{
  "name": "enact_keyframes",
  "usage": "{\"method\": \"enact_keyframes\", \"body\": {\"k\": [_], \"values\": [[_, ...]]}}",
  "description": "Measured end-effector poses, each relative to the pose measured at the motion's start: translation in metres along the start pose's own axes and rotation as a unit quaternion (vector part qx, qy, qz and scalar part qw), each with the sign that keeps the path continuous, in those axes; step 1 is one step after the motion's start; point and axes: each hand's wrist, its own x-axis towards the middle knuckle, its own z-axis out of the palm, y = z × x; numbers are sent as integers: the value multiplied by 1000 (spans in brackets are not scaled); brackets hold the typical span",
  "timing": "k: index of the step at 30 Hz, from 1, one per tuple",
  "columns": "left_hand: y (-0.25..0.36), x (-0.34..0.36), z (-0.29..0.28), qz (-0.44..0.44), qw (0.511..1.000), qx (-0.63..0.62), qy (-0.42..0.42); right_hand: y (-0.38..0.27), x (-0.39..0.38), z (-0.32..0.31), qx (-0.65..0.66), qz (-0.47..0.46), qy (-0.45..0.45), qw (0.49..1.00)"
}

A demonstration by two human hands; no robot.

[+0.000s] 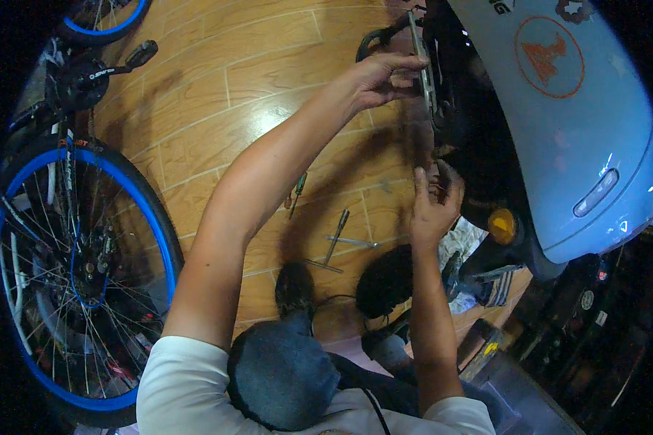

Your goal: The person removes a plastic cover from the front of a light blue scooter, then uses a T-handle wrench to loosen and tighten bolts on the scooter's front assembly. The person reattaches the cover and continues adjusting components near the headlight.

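My left hand reaches to the side of a light blue scooter. Its thumb and fingers close on a long, thin metal strip that runs along the scooter's dark lower side. Nearer to me, my right hand is beside the scooter's dark underside, fingers curled together. Whatever sits between those fingers is too dark and small to make out. On the tiled floor to the left of my right hand lie a T-handle wrench and a green-handled screwdriver.
A bicycle wheel with a blue rim stands at the left, with a pedal jutting over the floor. A crumpled cloth lies under the scooter by its orange lamp. My dark shoe is below the tools.
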Motion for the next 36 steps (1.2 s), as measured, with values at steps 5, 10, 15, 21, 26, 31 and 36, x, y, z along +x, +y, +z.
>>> {"method": "enact_keyframes", "body": {"k": [5,10,15,21,26,31,36], "values": [[7,-12,22,-7,998,59,9,-4,6,8,-102,39,83,991],[6,-15,39,1,998,57,39,-5,41,21,-120,14,101,988],[6,-13,44,-12,993,101,51,-15,77,29,-58,18,79,995],[5,-15,46,-10,990,133,53,-31,94,37,-39,18,63,997],[0,8,30,62,985,160,30,-33,97,38,-33,22,61,997],[-5,71,17,131,985,94,67,-26,96,41,-45,27,77,996],[5,110,20,72,994,3,85,-20,95,44,-71,-15,120,990]]}}
